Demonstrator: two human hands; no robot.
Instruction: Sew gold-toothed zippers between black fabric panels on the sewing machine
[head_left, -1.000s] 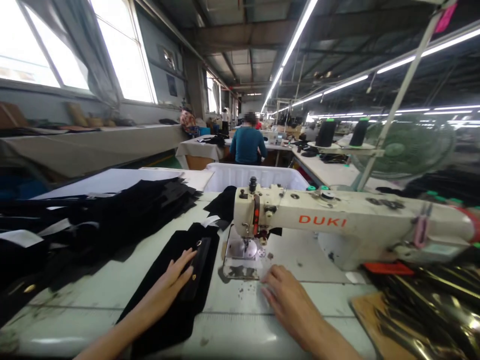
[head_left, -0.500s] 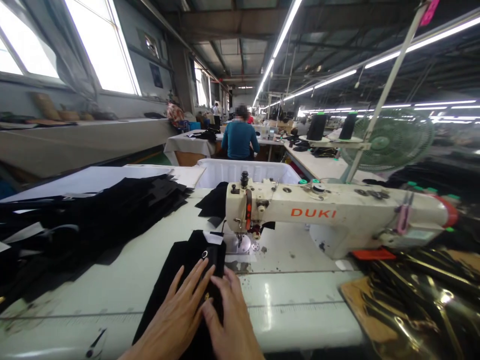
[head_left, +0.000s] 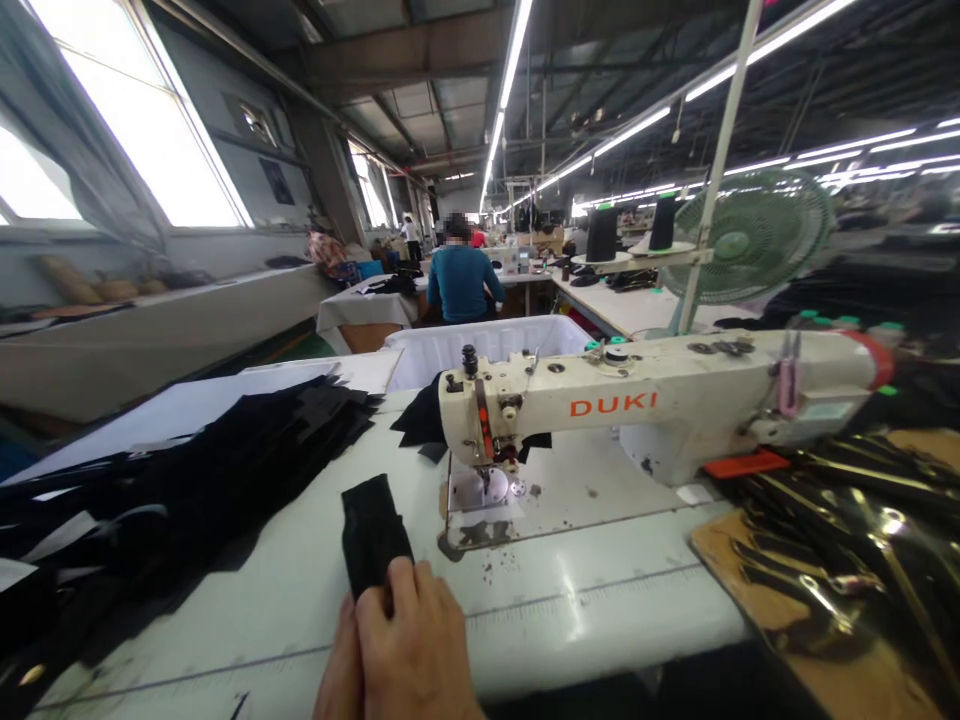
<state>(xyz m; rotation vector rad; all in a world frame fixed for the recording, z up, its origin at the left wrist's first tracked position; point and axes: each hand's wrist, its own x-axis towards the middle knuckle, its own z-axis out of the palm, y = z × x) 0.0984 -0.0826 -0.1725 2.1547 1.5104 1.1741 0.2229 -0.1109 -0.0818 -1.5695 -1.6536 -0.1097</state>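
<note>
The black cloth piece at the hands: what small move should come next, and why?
Probably ease the black cloth piece right and forward, toward the round needle plate: both hands are at its near end, and it sits left of the sewing machine, not under its needle.

A second ago it lay spread wide; now the black fabric [head_left: 373, 530] is a narrow bundle near the table's [head_left: 555, 610] front edge, right fingers [head_left: 405, 588] curled round it, left hand [head_left: 341, 655] tucked alongside.
</note>
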